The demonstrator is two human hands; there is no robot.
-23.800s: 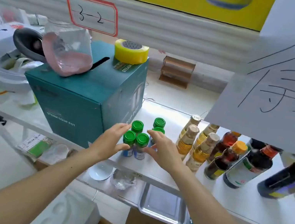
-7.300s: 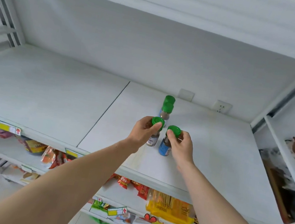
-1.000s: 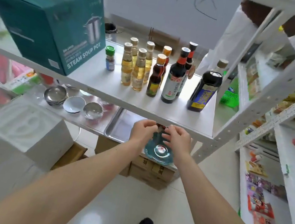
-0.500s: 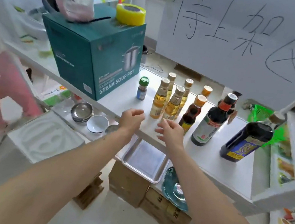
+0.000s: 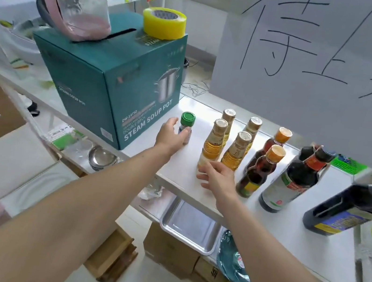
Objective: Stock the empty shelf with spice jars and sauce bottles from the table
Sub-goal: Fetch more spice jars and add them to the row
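Observation:
On the white table (image 5: 277, 220) a lone green-capped spice jar (image 5: 186, 122) stands beside a teal box. My left hand (image 5: 170, 137) curls round its lower part. To its right stand several amber oil bottles (image 5: 214, 140) with tan caps, two dark bottles with orange caps (image 5: 260, 170), a red-capped dark sauce bottle (image 5: 293, 183) and a big dark bottle (image 5: 350, 210). My right hand (image 5: 219, 178) hovers with spread fingers at the base of the front-left oil bottle, holding nothing.
The teal steam soup pot box (image 5: 115, 84) carries a yellow tape roll (image 5: 164, 24) and a pink-rimmed container (image 5: 78, 12). A handwritten paper sign (image 5: 316, 64) hangs above the bottles. Under the table sit a metal tray (image 5: 190, 225), steel bowls (image 5: 102, 158) and cardboard boxes (image 5: 171, 251).
Both hands went forward from the table's front edge. The left hand has reached the spice jar and closed round it; the right hand has come up to the front oil bottle.

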